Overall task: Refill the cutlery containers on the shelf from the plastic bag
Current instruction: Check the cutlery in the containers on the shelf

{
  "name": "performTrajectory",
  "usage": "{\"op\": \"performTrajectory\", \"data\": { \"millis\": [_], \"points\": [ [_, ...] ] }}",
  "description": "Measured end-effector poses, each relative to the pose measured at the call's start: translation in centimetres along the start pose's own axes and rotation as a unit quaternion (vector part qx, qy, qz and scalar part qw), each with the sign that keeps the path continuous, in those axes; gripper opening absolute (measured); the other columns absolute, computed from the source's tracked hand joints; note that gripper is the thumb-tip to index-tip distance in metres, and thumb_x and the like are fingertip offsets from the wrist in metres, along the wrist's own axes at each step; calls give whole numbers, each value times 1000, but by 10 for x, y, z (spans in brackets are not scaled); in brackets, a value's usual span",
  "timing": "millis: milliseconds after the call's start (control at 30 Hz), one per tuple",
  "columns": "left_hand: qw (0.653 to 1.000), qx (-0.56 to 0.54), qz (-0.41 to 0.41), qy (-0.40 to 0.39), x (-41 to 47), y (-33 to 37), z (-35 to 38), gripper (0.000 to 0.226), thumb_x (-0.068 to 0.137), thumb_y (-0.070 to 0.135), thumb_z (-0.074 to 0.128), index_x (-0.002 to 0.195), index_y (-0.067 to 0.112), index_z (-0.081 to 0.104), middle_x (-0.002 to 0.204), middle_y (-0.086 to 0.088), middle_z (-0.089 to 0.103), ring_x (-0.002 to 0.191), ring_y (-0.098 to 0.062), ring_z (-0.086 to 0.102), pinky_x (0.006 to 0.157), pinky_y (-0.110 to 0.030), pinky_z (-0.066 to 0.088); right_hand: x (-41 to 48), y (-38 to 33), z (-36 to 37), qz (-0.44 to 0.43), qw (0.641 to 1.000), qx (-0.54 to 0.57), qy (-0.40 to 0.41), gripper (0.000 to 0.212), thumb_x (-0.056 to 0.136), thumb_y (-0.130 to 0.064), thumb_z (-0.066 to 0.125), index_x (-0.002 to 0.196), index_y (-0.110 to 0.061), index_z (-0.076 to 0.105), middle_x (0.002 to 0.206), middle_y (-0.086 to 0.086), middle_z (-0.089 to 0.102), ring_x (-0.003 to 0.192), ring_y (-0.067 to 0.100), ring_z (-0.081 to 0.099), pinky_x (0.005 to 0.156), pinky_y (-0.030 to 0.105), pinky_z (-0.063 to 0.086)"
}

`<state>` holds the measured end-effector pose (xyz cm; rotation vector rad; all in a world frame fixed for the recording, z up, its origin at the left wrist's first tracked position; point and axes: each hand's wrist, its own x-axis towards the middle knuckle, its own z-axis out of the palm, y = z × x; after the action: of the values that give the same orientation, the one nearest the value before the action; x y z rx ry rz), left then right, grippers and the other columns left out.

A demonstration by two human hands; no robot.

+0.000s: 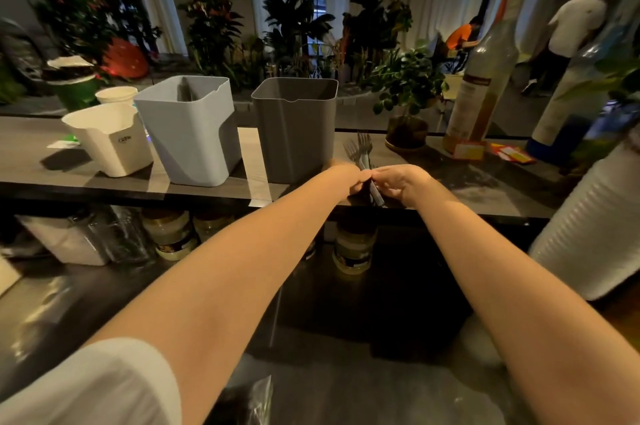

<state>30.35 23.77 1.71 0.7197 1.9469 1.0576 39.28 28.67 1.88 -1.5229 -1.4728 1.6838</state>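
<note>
Three cutlery containers stand in a row on the shelf (450,182): a white one (110,140) at the left, a light grey one (190,130) in the middle, a dark grey one (294,130) at the right. Just right of the dark grey container, my left hand (349,179) and my right hand (401,182) together grip a bunch of forks (360,151), tines pointing up and away. The handles are partly hidden between my fingers. A corner of the plastic bag (256,397) shows at the bottom edge.
A potted plant (405,106), two tall bottles (481,85) and coloured cards (509,153) stand on the shelf's right part. A stack of white cups (588,227) rises at far right. Jars (353,248) sit under the shelf. Paper cups (116,94) stand behind the white container.
</note>
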Motion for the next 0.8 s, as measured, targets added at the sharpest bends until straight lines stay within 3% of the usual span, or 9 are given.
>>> {"op": "performTrajectory", "data": {
  "millis": [67,200,300,367,533,667,800],
  "points": [
    [999,-35,-15,-18,-3,0,0,20,92,19,60,77,8,53,69,-1,52,57,-5,43,66,-16,44,-2,5,-7,-22,998,57,-15,24,91,-3,56,114,-3,64,105,8,61,101,18,60,79,24,52],
    [998,-66,22,-8,-14,6,-1,14,91,23,62,84,11,59,71,0,57,61,-4,48,85,-18,49,-7,13,-22,-67,993,90,-43,19,89,-5,59,107,-8,63,92,4,65,81,13,60,63,23,47],
    [996,-67,57,-3,-20,13,1,17,91,27,61,89,10,64,67,1,57,57,-4,50,66,-15,50,-17,13,-31,-97,989,92,-56,6,89,-8,60,92,-11,64,81,2,63,77,13,59,67,26,46],
    [992,-66,110,7,-30,18,0,21,90,28,64,98,9,68,68,1,60,57,-4,53,64,-15,51,-29,8,-37,-126,986,89,-59,8,90,-10,59,84,-15,63,75,1,63,72,12,58,68,25,45],
    [971,-63,229,-1,-52,32,-8,19,87,21,67,100,8,71,72,-1,65,62,-4,58,65,-16,54,-62,-8,-51,-205,974,77,-59,7,90,-9,59,88,-15,63,78,2,65,72,12,61,73,26,50],
    [961,-73,267,6,-74,46,-30,22,87,18,67,104,4,70,74,-3,65,62,-6,59,64,-16,55,-92,-29,-45,-250,964,64,-66,10,90,-5,58,86,-15,58,81,4,63,74,14,60,75,29,49],
    [948,-80,304,39,-95,56,-63,28,86,14,68,111,2,65,75,-1,62,62,-7,58,62,-16,54,-116,-53,-24,-287,953,55,-77,12,90,-3,58,98,-12,58,83,4,64,75,13,63,73,28,52]
  ]
}}
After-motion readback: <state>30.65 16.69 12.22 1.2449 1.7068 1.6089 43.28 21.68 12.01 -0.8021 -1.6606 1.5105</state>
